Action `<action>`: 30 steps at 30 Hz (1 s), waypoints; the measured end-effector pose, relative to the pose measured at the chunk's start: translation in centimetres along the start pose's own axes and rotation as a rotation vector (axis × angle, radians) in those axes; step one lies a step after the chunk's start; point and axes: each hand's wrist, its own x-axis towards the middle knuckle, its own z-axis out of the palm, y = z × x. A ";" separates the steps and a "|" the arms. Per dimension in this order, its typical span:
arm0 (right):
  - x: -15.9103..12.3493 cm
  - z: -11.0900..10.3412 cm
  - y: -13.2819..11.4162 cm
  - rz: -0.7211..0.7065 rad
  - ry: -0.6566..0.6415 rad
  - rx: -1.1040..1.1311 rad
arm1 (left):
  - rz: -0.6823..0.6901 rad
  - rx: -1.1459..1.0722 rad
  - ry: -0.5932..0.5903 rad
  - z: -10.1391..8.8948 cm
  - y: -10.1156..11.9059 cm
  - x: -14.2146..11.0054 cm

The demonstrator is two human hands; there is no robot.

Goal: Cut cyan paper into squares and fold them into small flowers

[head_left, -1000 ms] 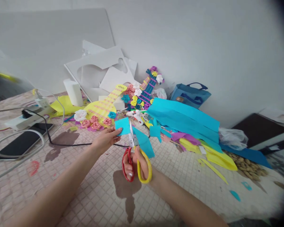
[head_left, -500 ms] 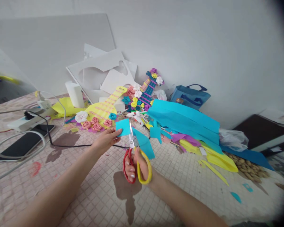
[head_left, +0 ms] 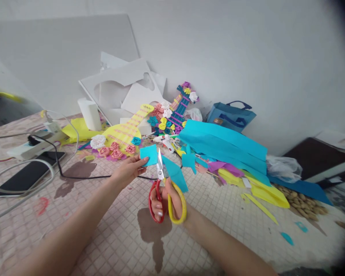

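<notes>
Between the fingertips and thumb of my left hand (head_left: 131, 170) is a small turquoise square of paper (head_left: 148, 156), held up off the table. My right hand (head_left: 167, 199) grips scissors (head_left: 160, 171) with one red and one yellow handle. Their blades point away from me, right beside the square's right edge; whether they touch it I cannot tell. A larger turquoise paper piece (head_left: 175, 174) lies just right of the blades, partly behind them. Farther right is another turquoise square (head_left: 188, 160) on the table.
Behind my hands lie a yellow paper guitar (head_left: 123, 133) with paper flowers and a glue gun (head_left: 166, 142). A folded turquoise sheet (head_left: 224, 147), a blue bag (head_left: 231, 117) and peanuts (head_left: 304, 203) are rightward. A phone (head_left: 25, 174), cables and a power strip (head_left: 34, 145) lie left.
The scissors' yellow handle has swung slightly right, away from the red one. My left hand and the turquoise square stay nearly in place; the whole view shifts a little.
</notes>
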 end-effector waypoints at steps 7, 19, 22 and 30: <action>0.1 0.0 0.0 0.009 -0.007 -0.016 | 0.011 0.009 0.011 0.2 0.0 -0.1; 0.1 -0.1 0.1 -0.024 0.037 -0.037 | 0.016 0.045 0.001 0.8 0.1 -0.5; 0.1 -0.1 0.1 -0.051 0.033 -0.048 | 0.009 0.039 0.000 0.8 0.0 -0.5; 0.1 0.1 0.0 -0.044 0.106 -0.039 | -0.001 -0.002 -0.030 0.2 -0.4 -0.1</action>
